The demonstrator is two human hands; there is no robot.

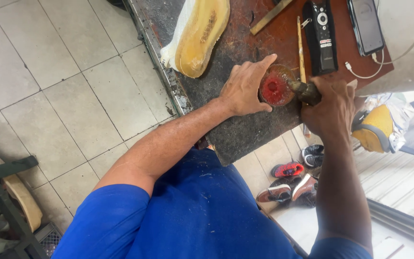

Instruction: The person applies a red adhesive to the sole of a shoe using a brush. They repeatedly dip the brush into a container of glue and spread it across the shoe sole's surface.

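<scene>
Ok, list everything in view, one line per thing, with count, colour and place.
shoe sole: one, yellow and white, bench top left
tin of red paste: one, red, bench centre
brush: one, dark, at the tin
remote control: one, black, bench top
phone: one, dark, bench top right
workbench: one, stained dark
shoes on the floor: several, mixed colours, below the bench
left hand: steadies the tin
right hand: grips the brush

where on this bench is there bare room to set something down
Free: the dark bench surface between the upturned shoe and the left hand, and the strip below that hand toward the near edge. Crowded: the far right, where the red tin, right hand, stick, remote and phone sit close.
</scene>
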